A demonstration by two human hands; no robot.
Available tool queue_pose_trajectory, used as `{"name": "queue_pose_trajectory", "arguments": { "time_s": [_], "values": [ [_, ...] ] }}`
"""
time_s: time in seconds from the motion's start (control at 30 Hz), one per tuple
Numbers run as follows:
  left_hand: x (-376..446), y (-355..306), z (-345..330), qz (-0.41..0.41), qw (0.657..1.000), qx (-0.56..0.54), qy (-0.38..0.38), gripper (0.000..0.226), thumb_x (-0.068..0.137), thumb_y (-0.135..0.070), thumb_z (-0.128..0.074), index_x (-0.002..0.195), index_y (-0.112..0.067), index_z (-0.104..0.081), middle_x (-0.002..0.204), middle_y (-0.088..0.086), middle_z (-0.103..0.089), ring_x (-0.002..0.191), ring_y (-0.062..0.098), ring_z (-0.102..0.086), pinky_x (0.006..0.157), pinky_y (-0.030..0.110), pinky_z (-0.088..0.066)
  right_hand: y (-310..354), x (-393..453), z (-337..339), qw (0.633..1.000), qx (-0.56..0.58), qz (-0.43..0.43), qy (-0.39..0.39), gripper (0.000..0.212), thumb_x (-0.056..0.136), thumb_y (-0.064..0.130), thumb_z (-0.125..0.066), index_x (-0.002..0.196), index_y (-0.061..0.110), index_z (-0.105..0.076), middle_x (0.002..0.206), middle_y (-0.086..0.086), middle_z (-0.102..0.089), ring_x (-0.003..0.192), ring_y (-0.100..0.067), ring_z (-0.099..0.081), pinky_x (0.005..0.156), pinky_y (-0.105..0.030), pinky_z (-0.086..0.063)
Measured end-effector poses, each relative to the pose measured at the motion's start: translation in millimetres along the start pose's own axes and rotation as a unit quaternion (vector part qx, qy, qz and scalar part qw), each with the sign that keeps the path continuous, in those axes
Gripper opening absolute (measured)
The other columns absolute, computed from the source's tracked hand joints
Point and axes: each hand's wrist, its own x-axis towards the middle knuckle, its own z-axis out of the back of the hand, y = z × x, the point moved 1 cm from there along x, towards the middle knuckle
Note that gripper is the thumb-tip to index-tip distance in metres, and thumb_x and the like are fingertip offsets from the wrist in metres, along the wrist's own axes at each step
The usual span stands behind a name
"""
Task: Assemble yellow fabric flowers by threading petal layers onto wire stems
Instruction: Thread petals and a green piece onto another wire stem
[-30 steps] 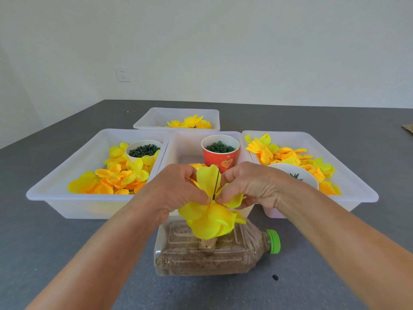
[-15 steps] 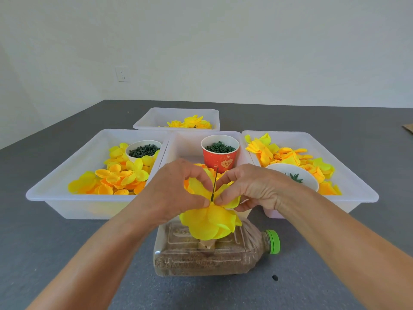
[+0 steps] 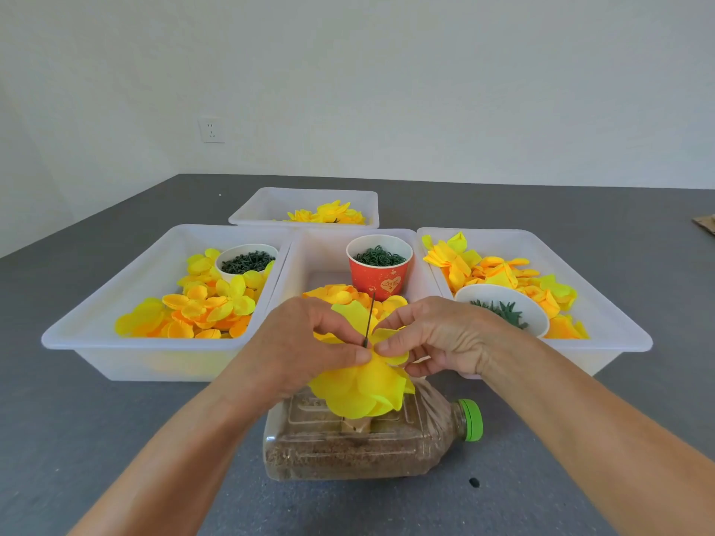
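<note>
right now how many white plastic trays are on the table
4. A left tray, a middle tray behind the hands, a right tray, and a far tray behind the middle one. None seems hidden.

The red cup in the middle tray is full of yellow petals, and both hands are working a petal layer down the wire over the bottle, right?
Not quite. The head view shows the red cup holding small dark green rings, not yellow petals. The rest stands: it sits in the middle tray, and the left hand and right hand pinch a petal layer at the wire above the bottle.
</note>
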Motion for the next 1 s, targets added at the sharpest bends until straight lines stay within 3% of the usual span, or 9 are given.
{"name": "queue_pose_trajectory", "arguments": {
  "time_s": [0.1,0.2,0.37,0.43,0.57,0.7,0.83,0.9,1.0],
  "values": [
    [-1,4,-1,0.007,0.999,-0.037,0.002,0.014,0.062,-0.024,-0.083,0.071,-0.030,-0.075,0.098,-0.013,-0.061,0.097,-0.017,-0.047,0.074,0.002,-0.032,-4,2,2,1.000,0.015,-0.009,-0.005,0.022,0.074,0.002,-0.073,0.087,0.014,-0.060,0.063,0.001,-0.060,0.052,-0.008,-0.052,0.057,-0.023,-0.047],
    [-4,7,-3,0.014,0.998,-0.066,0.005,0.025,0.055,-0.037,-0.079,0.078,-0.029,-0.077,0.112,-0.007,-0.062,0.114,0.002,-0.049,0.091,0.022,-0.037,-11,3,1,0.999,0.036,-0.018,0.001,0.017,0.074,0.009,-0.073,0.079,0.015,-0.059,0.055,0.003,-0.059,0.046,-0.006,-0.050,0.054,-0.021,-0.045],
    [-9,5,-1,-0.040,0.998,0.051,-0.003,0.037,0.052,-0.059,-0.064,0.081,-0.039,-0.073,0.116,-0.031,-0.050,0.120,0.004,-0.041,0.099,0.031,-0.033,-20,3,1,0.996,0.074,-0.026,-0.039,0.018,0.077,0.021,-0.072,0.070,0.015,-0.057,0.052,0.002,-0.057,0.041,-0.008,-0.051,0.045,-0.019,-0.044],
    [-9,4,0,-0.055,0.996,0.061,-0.017,0.036,0.052,-0.058,-0.065,0.084,-0.042,-0.070,0.119,-0.029,-0.051,0.123,0.004,-0.037,0.106,0.039,-0.028,-20,2,0,0.996,0.075,-0.025,-0.043,0.019,0.079,0.021,-0.072,0.069,0.015,-0.057,0.049,0.002,-0.057,0.040,-0.007,-0.050,0.043,-0.018,-0.043],
    [-8,2,0,-0.065,0.997,0.025,-0.035,0.027,0.061,-0.033,-0.083,0.082,-0.042,-0.068,0.126,-0.024,-0.047,0.116,0.004,-0.041,0.090,0.021,-0.036,-21,1,-3,0.997,0.066,-0.019,-0.035,0.016,0.080,0.018,-0.072,0.072,0.015,-0.058,0.047,0.003,-0.056,0.040,-0.007,-0.050,0.042,-0.017,-0.042],
    [-8,3,-3,-0.037,0.996,-0.077,-0.001,0.023,0.065,-0.013,-0.082,0.066,-0.035,-0.074,0.121,-0.021,-0.052,0.118,0.000,-0.047,0.084,0.016,-0.039,-20,1,-4,0.999,0.033,-0.006,-0.043,0.014,0.078,0.019,-0.074,0.075,0.014,-0.061,0.048,0.003,-0.057,0.040,-0.005,-0.051,0.044,-0.016,-0.042],
    [-7,5,-7,-0.012,0.992,-0.125,-0.016,0.009,0.059,-0.028,-0.083,0.060,-0.031,-0.074,0.116,-0.020,-0.057,0.113,-0.007,-0.049,0.084,0.018,-0.037,-16,1,-6,0.997,-0.019,0.014,-0.069,0.014,0.075,0.017,-0.076,0.076,0.014,-0.062,0.047,0.006,-0.057,0.040,-0.004,-0.050,0.046,-0.016,-0.043],
    [-7,3,-8,-0.010,0.991,-0.130,-0.026,0.016,0.047,-0.042,-0.078,0.057,-0.030,-0.073,0.114,-0.018,-0.058,0.111,-0.012,-0.048,0.082,0.014,-0.034,-14,0,-7,0.996,-0.045,0.019,-0.073,0.014,0.077,0.015,-0.074,0.073,0.014,-0.062,0.043,0.008,-0.055,0.037,-0.002,-0.048,0.044,-0.016,-0.042],
    [-7,2,-9,-0.011,0.989,-0.146,-0.014,0.024,0.043,-0.042,-0.077,0.059,-0.026,-0.075,0.117,-0.012,-0.060,0.115,-0.005,-0.049,0.093,0.025,-0.036,-8,-4,0,0.993,-0.084,0.031,-0.082,0.015,0.078,0.018,-0.075,0.070,0.014,-0.062,0.050,0.006,-0.058,0.041,-0.004,-0.050,0.045,-0.018,-0.041]
  ]
}}
